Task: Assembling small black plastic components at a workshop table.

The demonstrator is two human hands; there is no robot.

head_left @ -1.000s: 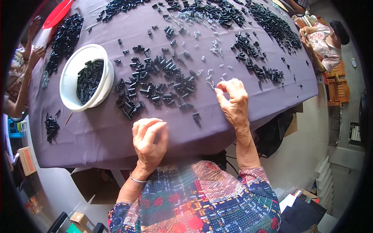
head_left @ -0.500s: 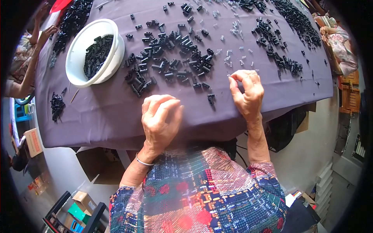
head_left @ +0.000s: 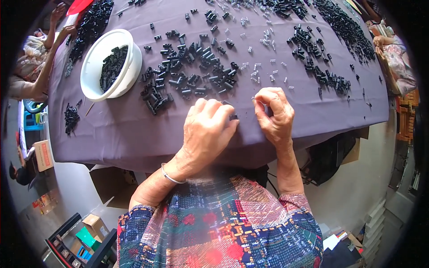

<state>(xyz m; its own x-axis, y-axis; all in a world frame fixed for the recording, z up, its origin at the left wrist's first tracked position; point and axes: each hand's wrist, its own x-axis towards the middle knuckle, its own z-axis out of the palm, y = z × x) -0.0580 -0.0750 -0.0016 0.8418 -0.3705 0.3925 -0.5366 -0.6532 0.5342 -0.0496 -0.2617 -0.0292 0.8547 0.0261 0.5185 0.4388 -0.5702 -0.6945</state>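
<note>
Desk: covered by a purple-grey cloth, it fills the upper half of the view; the person's hands rest near its front edge
Pile of black parts: loose heap of short dark blocks at 11 o'clock from the left hand, well apart from the fingers
White bowl: round, at 10 o'clock from the left hand, part filled with the same black pieces
Further black heaps: scattered at 1 o'clock from the right hand, running toward the far right corner of the desk
Left hand: palm down on the cloth, fingers curled together over a small black part; the tips close on it
Right hand: just beside the left hand at its 3 o'clock, fingers bent inward and pinched; what sits between them is hidden, so I cannot tell if they grip anything
Small black part: a tiny dark block, peeking out at the left fingertips, between the two hands, touching the cloth
Small pale pieces: tiny light bits strewn at 12 o'clock from the right hand, apart from the fingers
</note>
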